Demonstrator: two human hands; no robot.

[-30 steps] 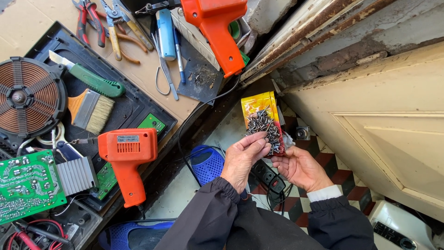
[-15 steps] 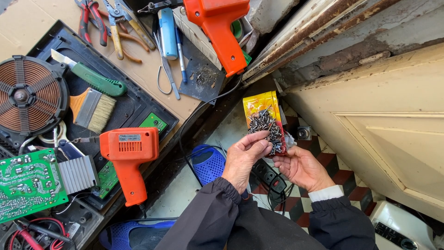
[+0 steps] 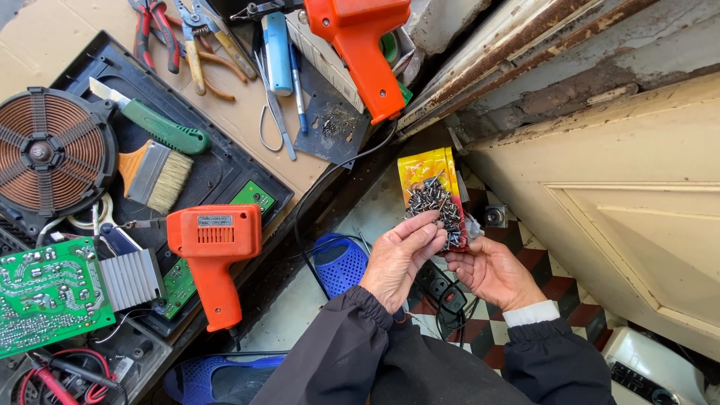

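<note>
Little has moved: both hands stay mid-frame around the bag of screws (image 3: 433,196). At nine o'clock lies an orange soldering gun (image 3: 214,259). Left hand (image 3: 401,259) pinches screws; right hand (image 3: 491,271) cups the bag, whose long axis runs toward twelve o'clock.

Green circuit board (image 3: 41,304) cut off at left edge, bag's (image 3: 427,169) lower end hidden behind fingers (image 3: 424,229)
</note>
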